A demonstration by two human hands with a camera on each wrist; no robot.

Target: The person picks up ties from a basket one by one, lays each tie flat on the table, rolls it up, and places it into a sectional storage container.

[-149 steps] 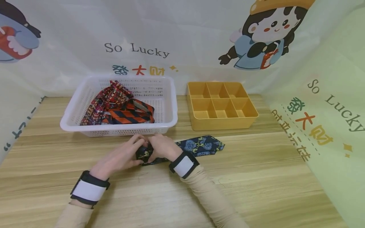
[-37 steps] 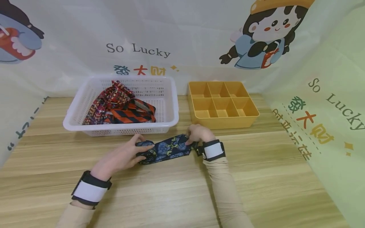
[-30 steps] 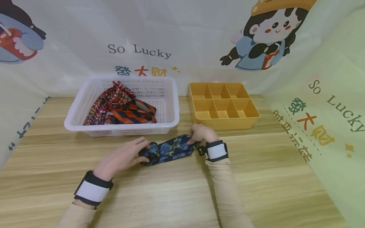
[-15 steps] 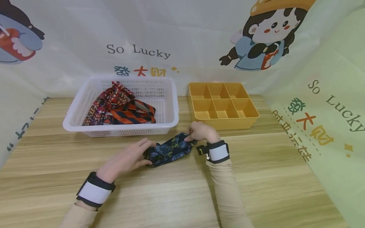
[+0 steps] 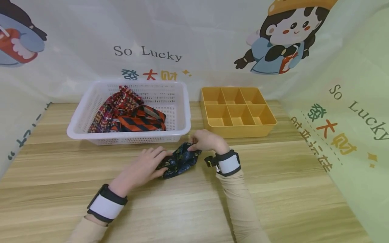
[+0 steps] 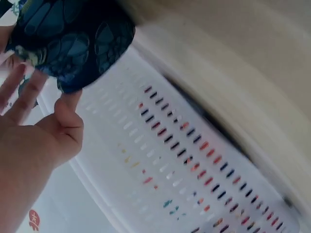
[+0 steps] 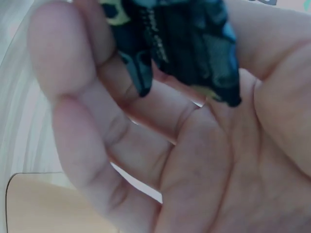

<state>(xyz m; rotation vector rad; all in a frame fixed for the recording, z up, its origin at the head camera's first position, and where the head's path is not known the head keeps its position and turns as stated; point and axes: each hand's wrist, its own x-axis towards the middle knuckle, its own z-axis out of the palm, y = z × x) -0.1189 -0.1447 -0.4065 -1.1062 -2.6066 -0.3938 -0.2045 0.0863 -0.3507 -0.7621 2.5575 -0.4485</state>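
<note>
A dark navy necktie (image 5: 182, 159) with blue and yellow figures lies partly rolled on the table in front of the basket. My left hand (image 5: 146, 166) grips its rolled left end between thumb and fingers; in the left wrist view the tie's patterned roll (image 6: 73, 43) bulges past that hand. My right hand (image 5: 208, 141) pinches the other end, near the corner of the yellow box. The right wrist view shows the tie's folded tip (image 7: 189, 53) between the thumb and curled fingers (image 7: 107, 116). Only a short flat stretch shows between both hands.
Behind my hands stands a white perforated basket (image 5: 128, 135) holding a multicoloured checked tie (image 5: 121, 103) and an orange and black one (image 5: 141, 121). To its right is a yellow box (image 5: 240, 131) with several compartments. A printed cloth (image 5: 206, 44) hangs at the back and sides.
Five seconds ago both hands were together at the roll, the flat end lying free. The right hand then took that end; the left hand has rolled rightward, and the flat stretch has shortened.
</note>
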